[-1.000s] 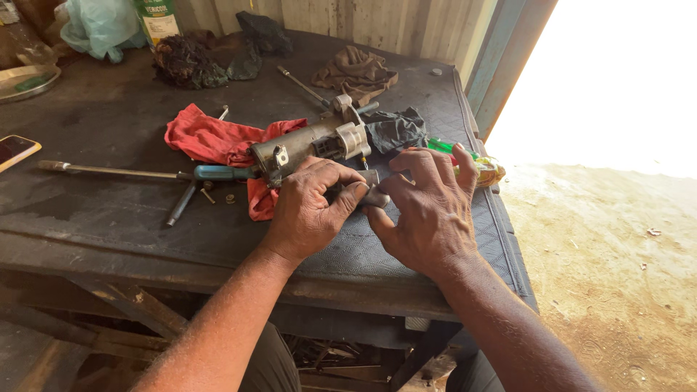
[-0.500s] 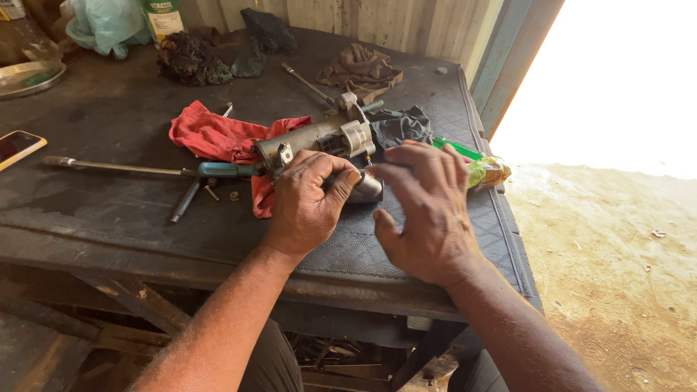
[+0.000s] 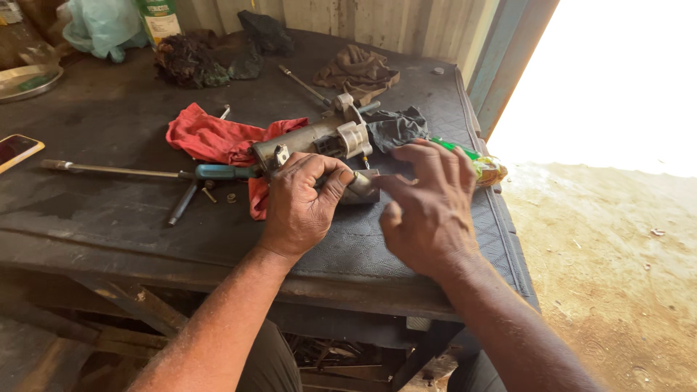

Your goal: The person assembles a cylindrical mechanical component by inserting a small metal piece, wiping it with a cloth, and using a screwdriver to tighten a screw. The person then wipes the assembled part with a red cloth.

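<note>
Two hands are working over a dark desk. At the far left a phone is lying at the edge, with a long metal rod stretching rightward to a blue-handled tool beside a red rag. The left hand is closing around a small grey metal part just in front of a larger cylindrical metal assembly. The right hand is hovering open, fingers spread, touching nothing clearly. A green packet is lying behind it.
</note>
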A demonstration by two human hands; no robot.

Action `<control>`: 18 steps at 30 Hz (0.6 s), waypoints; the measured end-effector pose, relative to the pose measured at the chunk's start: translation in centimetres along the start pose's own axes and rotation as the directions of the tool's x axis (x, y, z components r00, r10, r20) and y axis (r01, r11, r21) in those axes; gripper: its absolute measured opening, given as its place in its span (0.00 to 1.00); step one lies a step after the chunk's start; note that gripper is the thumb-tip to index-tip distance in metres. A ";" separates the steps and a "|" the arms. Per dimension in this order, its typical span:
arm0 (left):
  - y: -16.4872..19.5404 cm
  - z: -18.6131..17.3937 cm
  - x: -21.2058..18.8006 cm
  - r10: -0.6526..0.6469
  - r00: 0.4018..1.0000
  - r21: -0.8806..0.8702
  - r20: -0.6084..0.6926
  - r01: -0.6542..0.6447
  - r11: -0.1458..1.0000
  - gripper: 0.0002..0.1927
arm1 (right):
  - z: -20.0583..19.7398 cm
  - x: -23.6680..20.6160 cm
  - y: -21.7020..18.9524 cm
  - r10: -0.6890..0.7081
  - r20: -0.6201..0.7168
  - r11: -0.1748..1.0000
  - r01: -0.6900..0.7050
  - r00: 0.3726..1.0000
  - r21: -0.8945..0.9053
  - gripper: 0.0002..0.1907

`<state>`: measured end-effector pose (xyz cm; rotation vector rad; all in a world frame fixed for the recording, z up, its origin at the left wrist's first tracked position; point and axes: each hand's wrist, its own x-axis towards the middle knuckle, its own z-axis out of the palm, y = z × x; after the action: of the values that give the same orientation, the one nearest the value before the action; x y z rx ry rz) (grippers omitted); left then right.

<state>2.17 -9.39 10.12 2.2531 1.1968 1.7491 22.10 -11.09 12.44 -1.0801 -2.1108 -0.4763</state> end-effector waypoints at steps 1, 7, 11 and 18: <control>0.0 -0.1 0.0 0.015 1.000 0.002 -0.008 -0.015 1.000 0.11 | 0.0 0.0 0.0 0.010 -0.014 0.999 -0.010 1.000 0.043 0.22; -0.3 0.0 -0.1 -0.027 0.999 -0.009 -0.023 0.027 1.000 0.11 | 0.1 -0.3 0.0 -0.100 -0.026 0.991 0.102 0.995 0.087 0.25; -0.3 -0.1 0.0 -0.069 0.998 -0.021 -0.012 0.069 0.997 0.12 | 0.1 -0.2 0.1 0.024 -0.003 0.992 -0.024 1.000 0.126 0.27; 0.0 0.0 -0.1 -0.046 0.998 -0.042 0.033 0.048 0.998 0.11 | -0.3 -0.2 -0.2 -0.049 0.015 0.968 0.044 0.999 0.247 0.29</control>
<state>2.17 -9.48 10.03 2.2020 1.1845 1.6987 22.15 -11.46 12.46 -0.8974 -2.1509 -0.2161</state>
